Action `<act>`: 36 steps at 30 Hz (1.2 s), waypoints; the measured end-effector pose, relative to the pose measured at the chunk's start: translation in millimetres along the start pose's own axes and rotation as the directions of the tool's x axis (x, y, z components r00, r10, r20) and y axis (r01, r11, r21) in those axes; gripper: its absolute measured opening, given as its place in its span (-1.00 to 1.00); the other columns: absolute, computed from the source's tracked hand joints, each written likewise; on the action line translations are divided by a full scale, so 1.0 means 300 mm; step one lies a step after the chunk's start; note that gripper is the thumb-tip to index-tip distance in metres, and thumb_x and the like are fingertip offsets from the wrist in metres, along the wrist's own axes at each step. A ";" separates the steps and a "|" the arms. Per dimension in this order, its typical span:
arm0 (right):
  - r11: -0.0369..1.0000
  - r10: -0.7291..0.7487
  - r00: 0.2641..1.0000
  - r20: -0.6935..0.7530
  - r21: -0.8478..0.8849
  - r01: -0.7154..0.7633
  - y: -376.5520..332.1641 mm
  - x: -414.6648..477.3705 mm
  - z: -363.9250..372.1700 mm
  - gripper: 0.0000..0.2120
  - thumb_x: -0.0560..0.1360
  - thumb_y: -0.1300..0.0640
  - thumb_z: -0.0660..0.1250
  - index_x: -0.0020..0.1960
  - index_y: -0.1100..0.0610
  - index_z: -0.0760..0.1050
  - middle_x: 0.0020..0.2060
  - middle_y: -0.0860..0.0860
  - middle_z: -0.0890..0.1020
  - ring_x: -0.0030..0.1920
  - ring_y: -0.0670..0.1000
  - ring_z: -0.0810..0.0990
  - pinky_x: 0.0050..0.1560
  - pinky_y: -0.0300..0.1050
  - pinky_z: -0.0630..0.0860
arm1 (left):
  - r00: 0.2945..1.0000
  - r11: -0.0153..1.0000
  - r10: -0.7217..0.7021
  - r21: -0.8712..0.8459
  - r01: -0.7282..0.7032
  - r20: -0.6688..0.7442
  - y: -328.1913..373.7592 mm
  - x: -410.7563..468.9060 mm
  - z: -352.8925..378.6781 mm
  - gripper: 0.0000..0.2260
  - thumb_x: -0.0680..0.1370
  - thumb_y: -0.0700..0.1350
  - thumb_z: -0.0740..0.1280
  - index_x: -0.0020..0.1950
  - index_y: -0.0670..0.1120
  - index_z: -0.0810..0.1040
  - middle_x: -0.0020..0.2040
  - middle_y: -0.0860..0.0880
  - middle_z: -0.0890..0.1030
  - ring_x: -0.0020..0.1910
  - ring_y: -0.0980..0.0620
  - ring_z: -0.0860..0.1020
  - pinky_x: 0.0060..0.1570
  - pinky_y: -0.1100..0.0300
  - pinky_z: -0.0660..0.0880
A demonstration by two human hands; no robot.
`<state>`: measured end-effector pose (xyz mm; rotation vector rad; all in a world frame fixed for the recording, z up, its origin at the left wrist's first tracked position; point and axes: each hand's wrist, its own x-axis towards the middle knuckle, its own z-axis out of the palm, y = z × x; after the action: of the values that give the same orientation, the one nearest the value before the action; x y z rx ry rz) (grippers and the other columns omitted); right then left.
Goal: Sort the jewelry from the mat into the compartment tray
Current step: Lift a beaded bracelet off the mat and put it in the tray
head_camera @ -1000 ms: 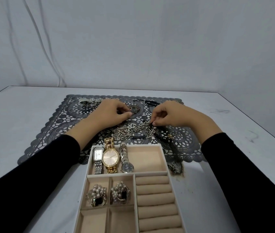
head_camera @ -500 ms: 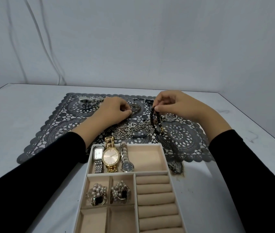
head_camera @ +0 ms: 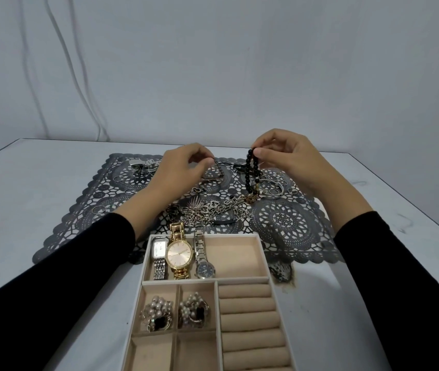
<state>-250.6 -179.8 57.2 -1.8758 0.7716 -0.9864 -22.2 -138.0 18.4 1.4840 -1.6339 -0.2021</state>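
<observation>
My right hand point(head_camera: 285, 153) pinches a black beaded bracelet point(head_camera: 250, 172) by its top, and the beads hang down above the dark lace mat point(head_camera: 282, 223). My left hand point(head_camera: 183, 167) pinches a thin dark band point(head_camera: 219, 171) lifted a little off the mat. A tangle of silver chains point(head_camera: 213, 212) lies on the mat's near middle. The beige compartment tray point(head_camera: 264, 253) sits in front of the mat. Its top compartment holds three watches point(head_camera: 179, 255), and two small compartments hold pearl clusters point(head_camera: 175, 313).
Silver rings and hoops point(head_camera: 274, 184) lie on the mat under my right hand. A silver clasp piece point(head_camera: 140, 164) and loose rings point(head_camera: 100, 210) sit at the mat's left. Ring rolls point(head_camera: 248, 322) fill the tray's right side. A dark stain point(head_camera: 282, 271) marks the table beside the tray.
My right hand rose from the chain pile with the black beaded bracelet, lifting it up and to the right. My left hand moved back and raised the thin band.
</observation>
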 end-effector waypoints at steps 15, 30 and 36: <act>0.969 -0.063 0.976 -0.209 0.221 0.110 -0.080 -0.022 0.080 -0.91 0.45 0.26 0.43 -0.06 0.15 0.61 -0.16 0.07 0.66 -0.11 0.00 0.62 -0.03 -0.13 0.55 | 0.996 0.940 -0.014 -0.341 -0.016 -0.087 0.088 -0.044 -0.121 -0.92 0.55 -0.09 0.41 0.01 0.04 0.66 -0.08 -0.01 0.69 -0.04 -0.01 0.65 0.01 0.18 0.58; 0.942 -0.136 0.969 -0.204 0.276 0.190 -0.244 -0.195 0.165 -0.90 0.45 0.24 0.43 -0.04 0.16 0.62 -0.17 0.03 0.66 -0.06 0.04 0.61 0.06 -0.02 0.56 | 0.983 0.866 -0.024 -0.495 -0.070 -0.181 0.251 -0.229 -0.307 -0.89 0.54 -0.16 0.42 0.06 -0.06 0.66 -0.10 -0.02 0.68 -0.08 0.10 0.64 -0.02 0.33 0.53; 0.945 -0.129 0.975 -0.181 0.275 0.177 -0.272 -0.283 0.196 -0.89 0.44 0.23 0.44 -0.03 0.16 0.63 -0.17 0.04 0.66 -0.08 0.07 0.61 0.12 0.12 0.55 | 0.984 0.859 -0.029 -0.508 -0.066 -0.178 0.274 -0.335 -0.335 -0.88 0.54 -0.16 0.42 0.07 -0.05 0.66 -0.10 -0.01 0.69 -0.07 0.09 0.65 -0.04 0.33 0.53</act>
<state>-232.0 -52.1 83.1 -1.6328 0.5423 -1.2890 -23.9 13.8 81.0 1.0409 -1.3124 -0.4434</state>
